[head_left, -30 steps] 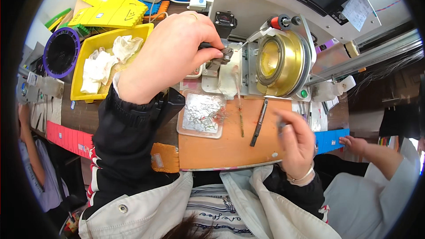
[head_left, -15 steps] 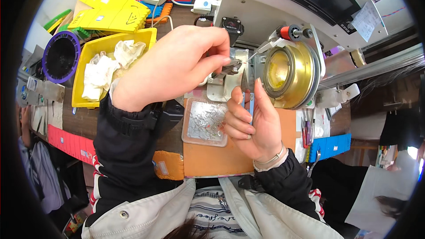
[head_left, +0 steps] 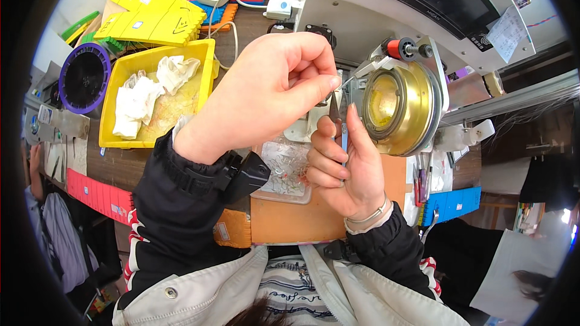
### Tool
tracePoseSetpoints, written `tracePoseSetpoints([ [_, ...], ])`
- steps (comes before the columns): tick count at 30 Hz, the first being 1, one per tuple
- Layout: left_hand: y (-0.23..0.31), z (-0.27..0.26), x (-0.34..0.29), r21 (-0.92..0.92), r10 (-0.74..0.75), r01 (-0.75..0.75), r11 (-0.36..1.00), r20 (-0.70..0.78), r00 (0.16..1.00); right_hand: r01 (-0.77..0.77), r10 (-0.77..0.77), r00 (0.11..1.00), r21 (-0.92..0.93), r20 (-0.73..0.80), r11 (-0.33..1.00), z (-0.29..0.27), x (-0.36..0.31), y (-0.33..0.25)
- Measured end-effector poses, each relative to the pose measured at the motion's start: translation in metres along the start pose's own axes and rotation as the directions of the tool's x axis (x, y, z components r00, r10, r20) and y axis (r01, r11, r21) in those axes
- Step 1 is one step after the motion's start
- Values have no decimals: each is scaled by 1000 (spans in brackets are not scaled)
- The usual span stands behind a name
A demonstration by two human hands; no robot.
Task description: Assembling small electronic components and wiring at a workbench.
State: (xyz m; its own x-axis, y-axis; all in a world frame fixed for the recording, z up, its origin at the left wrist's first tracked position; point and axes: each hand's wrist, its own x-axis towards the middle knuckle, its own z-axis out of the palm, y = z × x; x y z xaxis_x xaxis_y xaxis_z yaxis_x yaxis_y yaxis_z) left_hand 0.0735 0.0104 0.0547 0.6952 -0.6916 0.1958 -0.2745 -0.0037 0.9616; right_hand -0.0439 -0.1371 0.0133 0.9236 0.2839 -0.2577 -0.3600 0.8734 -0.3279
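My left hand [head_left: 275, 87] is closed in a pinch just left of the brass-coloured spool [head_left: 417, 111] on the machine. Whatever sits between thumb and forefinger is too small to make out. Below and right of that pinch, my right hand [head_left: 347, 172] is wrapped around small scissors [head_left: 344, 136] with blue handles. Their dark blades point up, close to my left fingertips. A clear shallow box [head_left: 281, 172] of small metal hooks lies under my left wrist, partly hidden by the sleeve. The machine's small metal parts are mostly covered by my left hand.
A yellow bin [head_left: 208, 78] holding crumpled white cloths stands at left, beside a purple-rimmed black round container [head_left: 84, 78]. Yellow foam boards [head_left: 154, 15] lie behind it. A screen [head_left: 438, 0] overhangs at right. An orange mat [head_left: 338, 223] lies in front; pens [head_left: 422, 181] lie at right.
My left hand has shifted right and come away from the metal clamp parts, its pinch now closer to the scissor blades. My right hand has barely moved.
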Motion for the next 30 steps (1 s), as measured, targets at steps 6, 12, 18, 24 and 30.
tracePoseSetpoints([
  [6,0,-1,-1,-95,-31,33,995,24,999,-14,15,1000,105,-12,994,1,2,4],
  [12,7,-3,-4,-175,-13,13,985,2,1000,-9,11,1000,100,-18,995,0,3,6],
  [18,21,-18,-12,-93,203,-227,969,-218,955,17,-16,999,18,-51,1000,1,-2,5],
  [24,33,-15,-18,-158,283,-375,913,-415,865,76,-350,933,-909,-80,409,-23,-77,-1],
  [30,53,-27,-40,22,553,-654,756,-558,619,-46,-721,664,-973,-200,228,-80,-139,-21],
])
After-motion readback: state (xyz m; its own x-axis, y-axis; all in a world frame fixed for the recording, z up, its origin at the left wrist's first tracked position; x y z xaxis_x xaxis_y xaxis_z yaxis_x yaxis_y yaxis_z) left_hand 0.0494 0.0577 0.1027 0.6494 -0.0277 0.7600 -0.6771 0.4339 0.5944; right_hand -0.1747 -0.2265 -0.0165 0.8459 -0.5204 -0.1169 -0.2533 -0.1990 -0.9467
